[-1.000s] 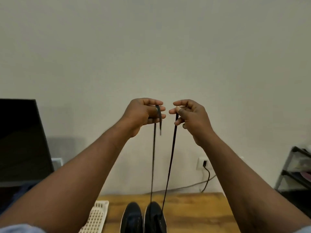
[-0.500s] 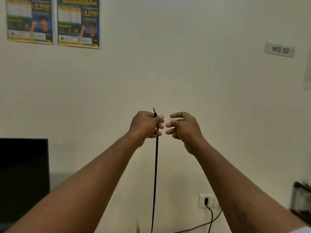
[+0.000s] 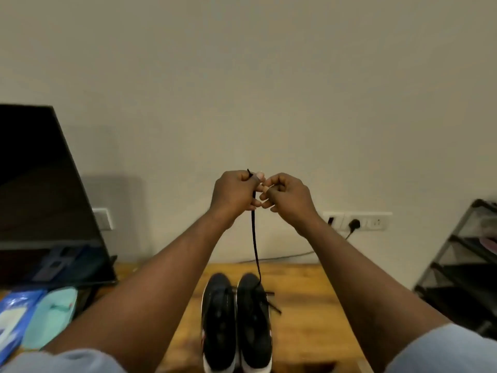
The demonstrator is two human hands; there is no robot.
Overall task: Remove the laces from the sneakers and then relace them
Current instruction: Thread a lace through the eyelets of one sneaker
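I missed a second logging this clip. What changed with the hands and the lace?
The right hand let go of its strand and closed in beside the left hand, which grips the lace, tip poking out above. Whether the right hand holds anything now is unclear. One strand, not two, rises from the right sneaker. The left sneaker stayed beside it on the table.

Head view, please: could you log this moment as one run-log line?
left hand: grips black lace, raised | right hand: curled beside it, hold unclear | lace runs down into right sneaker | sneaker on wooden table
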